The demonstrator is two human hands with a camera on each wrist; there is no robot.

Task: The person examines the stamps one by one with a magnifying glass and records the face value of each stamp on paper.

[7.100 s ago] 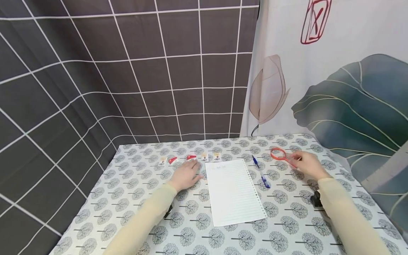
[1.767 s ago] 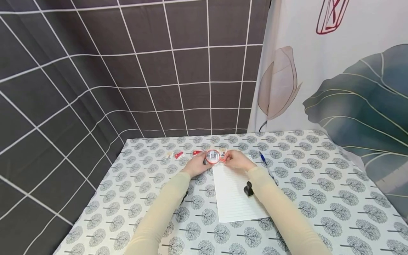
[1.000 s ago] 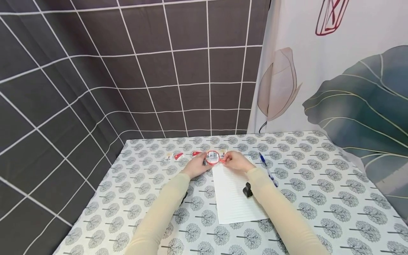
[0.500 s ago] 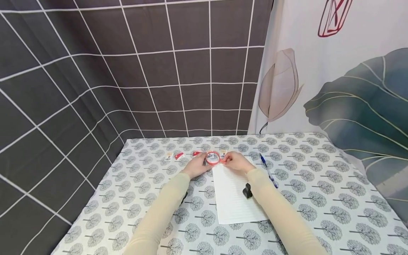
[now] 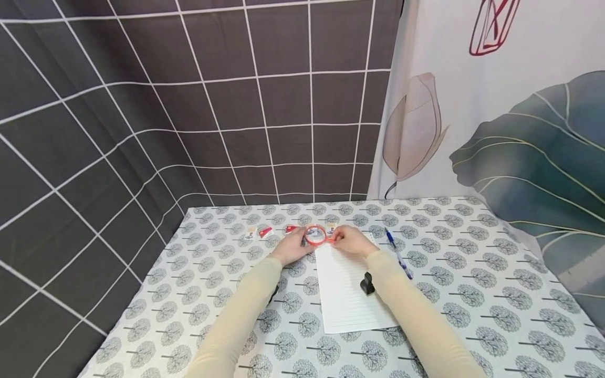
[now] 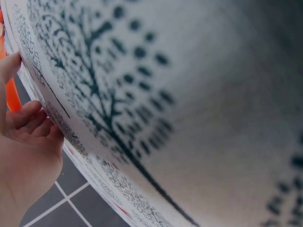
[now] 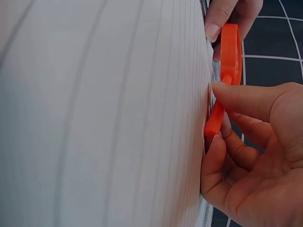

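A small red-orange magnifying glass [image 5: 315,234] is above a picture card near the paper's top edge. My right hand [image 5: 353,241] pinches its short handle [image 7: 216,117] between thumb and fingers, low over the paper, in the right wrist view. My left hand [image 5: 289,247] rests on the tablecloth with the lens rim [image 7: 230,52] between its thumb and loosely bent fingers; any firm contact with the rim is hard to see. The left wrist view has this left hand [image 6: 31,165] beside a strip of orange. Lined paper [image 5: 347,294] lies under my right forearm.
Small cards with red [image 5: 266,231] and yellow [image 5: 250,232] parts lie in a row left of the lens; another yellow card [image 5: 331,229] lies by my right hand. A blue pen [image 5: 398,253] lies right of the paper. A dark gridded curtain [image 5: 227,105] hangs behind.
From the right side of the table, my right hand has brought the magnifying glass left to the cards, while my left hand came beside the lens. Over the last second both hands stay nearly still.
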